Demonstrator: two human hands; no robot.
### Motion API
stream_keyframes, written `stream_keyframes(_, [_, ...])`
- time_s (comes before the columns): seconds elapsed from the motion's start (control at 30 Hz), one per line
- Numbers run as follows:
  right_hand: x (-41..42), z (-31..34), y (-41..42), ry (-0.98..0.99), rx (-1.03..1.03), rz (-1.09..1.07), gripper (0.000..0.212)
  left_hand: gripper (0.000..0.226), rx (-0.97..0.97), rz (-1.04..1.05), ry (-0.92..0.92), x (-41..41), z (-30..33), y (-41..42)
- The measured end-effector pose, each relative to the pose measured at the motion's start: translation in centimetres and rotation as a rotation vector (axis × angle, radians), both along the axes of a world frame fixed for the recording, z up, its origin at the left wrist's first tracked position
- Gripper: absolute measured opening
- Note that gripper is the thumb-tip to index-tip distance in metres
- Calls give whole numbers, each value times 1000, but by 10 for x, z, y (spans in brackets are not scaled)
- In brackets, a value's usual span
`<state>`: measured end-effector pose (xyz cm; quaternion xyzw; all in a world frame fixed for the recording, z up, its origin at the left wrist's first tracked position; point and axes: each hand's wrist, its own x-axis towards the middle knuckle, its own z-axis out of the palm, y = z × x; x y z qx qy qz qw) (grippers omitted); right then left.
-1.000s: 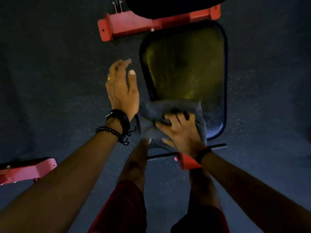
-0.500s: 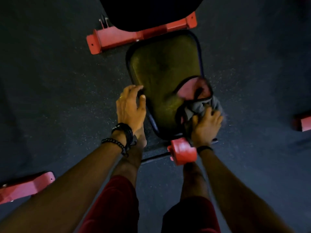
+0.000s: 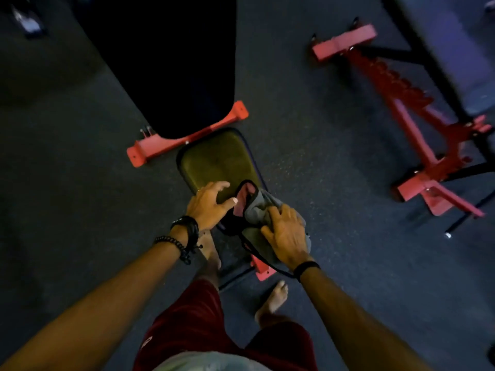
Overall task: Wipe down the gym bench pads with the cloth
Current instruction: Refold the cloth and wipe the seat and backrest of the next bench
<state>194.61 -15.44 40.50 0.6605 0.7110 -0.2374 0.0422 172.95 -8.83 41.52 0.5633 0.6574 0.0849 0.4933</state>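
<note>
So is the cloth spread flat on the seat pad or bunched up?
Bunched. The cloth sits crumpled under the right hand at the seat pad edge.

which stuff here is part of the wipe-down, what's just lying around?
In the job: cloth, seat pad, back pad, right hand on the cloth, left hand on the seat pad.

Lying about: second red bench frame, floor.

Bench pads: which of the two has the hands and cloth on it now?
The small olive seat pad nearest the person: the left hand rests on it and the right hand presses the grey cloth at its near edge. The long black back pad beyond is untouched.
</note>
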Motion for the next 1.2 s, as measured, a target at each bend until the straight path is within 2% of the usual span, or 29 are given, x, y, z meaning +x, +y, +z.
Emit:
stream_keyframes(0.07, [6,24,-7,37,139,-38,40,50,-209,173,-194,18,37,-2])
stream_keyframes(0.13, [13,48,-16,134,241,-135,36,34,-423,204,-515,39,65,-9])
stream_keyframes(0.2, [25,70,-24,284,288,-279,31,24,-455,169,-779,65,82,-27])
stream_keyframes(0.23, [33,78,-29,363,291,-370,24,31,-418,164,-844,77,85,-36])
stream_keyframes(0.33, [66,98,-49,521,291,-627,15,55,-259,189,-800,121,102,-71])
stream_keyframes(0.43, [101,115,-72,593,260,-720,18,46,-144,276,-745,160,113,-101])
stream_keyframes(0.5, [127,126,-92,666,182,-737,20,32,-31,238,-621,187,127,-117])
stream_keyframes(0.57, [152,138,-111,633,102,-714,29,27,103,142,-494,211,140,-127])
stream_keyframes(0.63, [178,150,-125,489,104,-668,48,25,225,-10,-402,230,155,-130])
stream_keyframes(0.73, [208,181,-140,369,292,-562,76,25,391,-277,-238,250,177,-132])
stream_keyframes(0.8, [219,204,-143,326,369,-372,80,30,444,-404,-198,260,193,-134])
stream_keyframes(0.87, [225,221,-139,318,338,-216,73,39,464,-483,-219,267,209,-133])
stream_keyframes(1.0, [227,247,-132,532,310,-241,53,47,480,-510,-319,266,233,-132])
stream_keyframes(1.13, [219,273,-127,445,294,-160,24,52,527,-439,-366,248,245,-132])
stream_keyframes(1.2, [211,280,-128,423,338,-162,17,54,552,-476,-309,235,245,-132])
